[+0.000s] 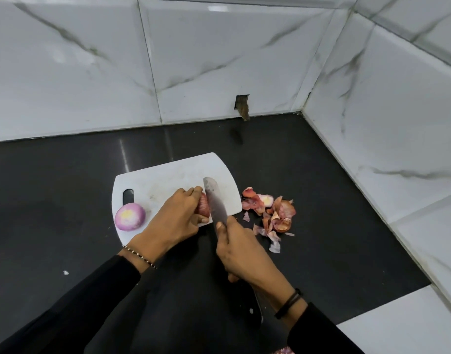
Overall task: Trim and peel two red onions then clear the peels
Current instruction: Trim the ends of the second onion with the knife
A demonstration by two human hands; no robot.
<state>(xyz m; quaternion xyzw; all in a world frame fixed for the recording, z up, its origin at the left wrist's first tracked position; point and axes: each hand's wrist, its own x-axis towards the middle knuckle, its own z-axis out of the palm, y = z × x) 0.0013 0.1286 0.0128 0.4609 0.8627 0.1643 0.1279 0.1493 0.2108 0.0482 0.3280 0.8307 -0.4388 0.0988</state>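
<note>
We see white marble-veined wall tiles (219, 60) meeting in a corner above a black countertop (66, 187), and on it a white cutting board (168, 172) with its handle slot at the left. Two black sleeves reach in. The left hand (175, 221) curls over a red onion (204, 206) near the board's front right edge, fingers and thumb clasping it. Most of the onion is hidden, but its long axis seems to lie across the board, the exposed end pointing right. The right hand (242, 251) wraps the knife (215, 200) where blade meets black handle, one fingertip on the blade. The knife's long axis runs away from us, tip toward the back wall, its blade standing against the onion's exposed end. Just right of the board lies a loose heap of peels (273, 213). A peeled onion (130, 216) sits at the board's left front corner, cut face upward.
</note>
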